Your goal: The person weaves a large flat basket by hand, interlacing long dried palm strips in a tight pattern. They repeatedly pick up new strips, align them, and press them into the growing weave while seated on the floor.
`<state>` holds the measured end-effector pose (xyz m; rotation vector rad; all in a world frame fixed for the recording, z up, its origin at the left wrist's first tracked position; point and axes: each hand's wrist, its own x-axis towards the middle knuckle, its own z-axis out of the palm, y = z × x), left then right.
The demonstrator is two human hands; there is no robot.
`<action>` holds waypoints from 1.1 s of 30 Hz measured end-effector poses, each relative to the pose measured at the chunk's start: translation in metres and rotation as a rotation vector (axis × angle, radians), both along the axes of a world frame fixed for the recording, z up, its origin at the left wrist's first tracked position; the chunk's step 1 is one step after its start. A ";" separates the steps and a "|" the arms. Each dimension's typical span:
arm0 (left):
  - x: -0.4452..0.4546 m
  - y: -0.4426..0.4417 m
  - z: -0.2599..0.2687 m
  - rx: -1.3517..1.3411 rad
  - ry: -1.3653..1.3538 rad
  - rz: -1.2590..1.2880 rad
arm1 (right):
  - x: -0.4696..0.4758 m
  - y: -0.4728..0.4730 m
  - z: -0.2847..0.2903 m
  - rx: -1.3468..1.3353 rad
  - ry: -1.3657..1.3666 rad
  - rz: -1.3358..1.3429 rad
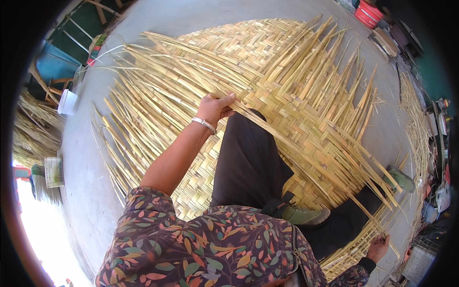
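A large mat of flattened reed splints (pixel 301 114), woven in a herringbone pattern, lies on the floor under my legs. Long unwoven splint ends fan out from its left, upper right and lower right. My left hand (pixel 217 107), with a silver bracelet at the wrist, pinches a long pale splint (pixel 272 132) between thumb and fingers above my raised knee. That splint slants down to the right across the mat. At the lower right, my right hand (pixel 378 247) has its fingers closed on the far end of a long splint, beside the mat's edge.
A white bucket (pixel 67 102) and heaps of dry stalks (pixel 36 129) stand at the left. A red bucket (pixel 368 13) is at the upper right. Loose straw (pixel 416 125) and mixed household items line the right side. My green shoes (pixel 304 215) rest near the mat's lower part.
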<state>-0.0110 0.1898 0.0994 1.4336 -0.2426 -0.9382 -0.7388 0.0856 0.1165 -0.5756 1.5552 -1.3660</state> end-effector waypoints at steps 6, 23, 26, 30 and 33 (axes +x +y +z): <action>0.054 -0.017 0.005 0.027 0.007 -0.029 | -0.075 -0.009 -0.037 0.047 0.187 -0.027; 0.059 -0.153 -0.006 0.315 -1.243 -0.141 | 0.328 -0.064 -0.083 0.108 -0.778 0.468; -0.026 -0.157 -0.024 0.022 -1.585 -0.695 | 0.393 -0.060 -0.084 0.147 -0.742 0.512; -0.097 -0.180 -0.018 0.074 -1.454 -1.332 | 0.417 -0.056 -0.061 0.102 -0.830 0.597; -0.110 -0.187 0.001 0.006 -0.860 -1.428 | 0.418 -0.056 -0.044 0.031 -0.705 0.587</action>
